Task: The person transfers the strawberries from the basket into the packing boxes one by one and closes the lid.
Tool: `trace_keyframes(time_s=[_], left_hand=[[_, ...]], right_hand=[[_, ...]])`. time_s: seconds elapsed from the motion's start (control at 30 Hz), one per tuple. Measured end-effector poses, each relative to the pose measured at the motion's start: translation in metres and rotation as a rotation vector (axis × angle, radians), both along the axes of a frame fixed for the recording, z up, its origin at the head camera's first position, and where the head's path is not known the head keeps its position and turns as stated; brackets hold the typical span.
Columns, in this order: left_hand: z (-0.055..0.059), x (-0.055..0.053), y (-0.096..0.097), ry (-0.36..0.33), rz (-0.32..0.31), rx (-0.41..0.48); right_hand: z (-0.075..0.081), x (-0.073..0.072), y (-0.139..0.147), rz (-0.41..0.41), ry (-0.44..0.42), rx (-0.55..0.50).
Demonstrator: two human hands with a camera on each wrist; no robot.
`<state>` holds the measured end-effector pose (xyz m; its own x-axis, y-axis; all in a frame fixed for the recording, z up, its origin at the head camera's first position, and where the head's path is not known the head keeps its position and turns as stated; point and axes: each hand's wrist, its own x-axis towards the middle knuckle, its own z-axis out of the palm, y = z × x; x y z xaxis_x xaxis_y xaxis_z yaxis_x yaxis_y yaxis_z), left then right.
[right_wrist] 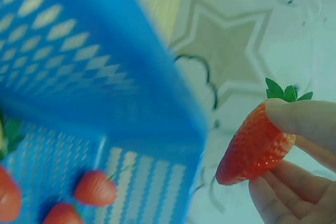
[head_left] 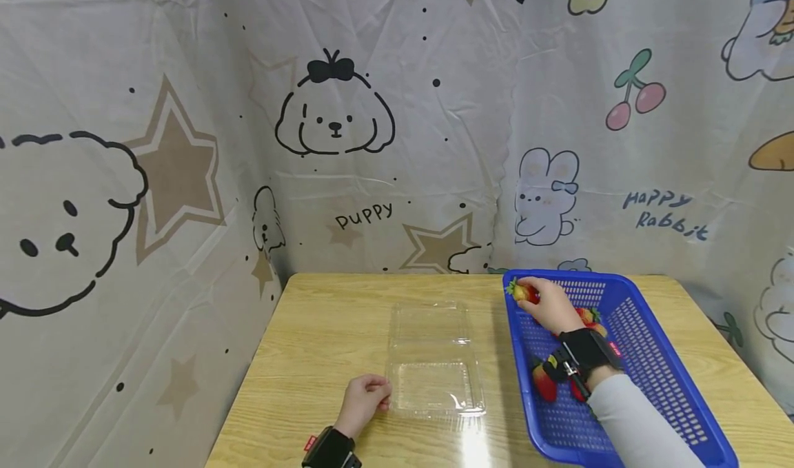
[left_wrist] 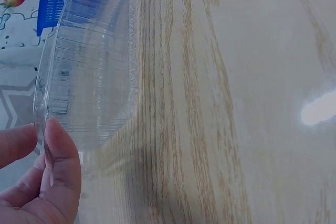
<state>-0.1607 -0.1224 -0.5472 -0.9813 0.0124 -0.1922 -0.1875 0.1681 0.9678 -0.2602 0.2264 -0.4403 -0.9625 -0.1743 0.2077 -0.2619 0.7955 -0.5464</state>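
A strawberry [right_wrist: 257,142] with green leaves is pinched between the thumb and fingers of my right hand [head_left: 552,307]. That hand is over the far left corner of the blue plastic basket [head_left: 673,358]. My left hand [head_left: 364,400] pinches the near left rim of a clear plastic clamshell box [head_left: 434,389], which lies opened out on the table. In the left wrist view the thumb and fingers grip the box's thin edge [left_wrist: 46,103]. Nothing shows inside the box.
Several more strawberries lie in the basket, among them one red strawberry [head_left: 544,384] near its left wall. The wooden table [head_left: 322,330] carries box and basket side by side. A printed curtain [head_left: 397,178] hangs behind the table's far edge.
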Motion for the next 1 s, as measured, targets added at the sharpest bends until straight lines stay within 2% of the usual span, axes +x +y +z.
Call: trace_keyframes(time_s=[0.23,0.4,0.6,1.0], left_hand=[[-0.002,-0.001,0.0,-0.008,0.001,-0.004],[-0.001,-0.001,0.0,-0.008,-0.002,-0.003],[-0.002,-0.003,0.0,-0.006,0.001,-0.007],[-0.004,-0.001,0.0,0.019,0.011,0.014]], right_hand=[[0.015,0.011,-0.035,0.062,0.018,-0.045],[0.018,0.016,-0.059,0.151,0.091,-0.076],[0.001,0.016,-0.082,0.24,0.18,-0.092],[-0.042,0.023,-0.126,0.42,0.16,-0.041]])
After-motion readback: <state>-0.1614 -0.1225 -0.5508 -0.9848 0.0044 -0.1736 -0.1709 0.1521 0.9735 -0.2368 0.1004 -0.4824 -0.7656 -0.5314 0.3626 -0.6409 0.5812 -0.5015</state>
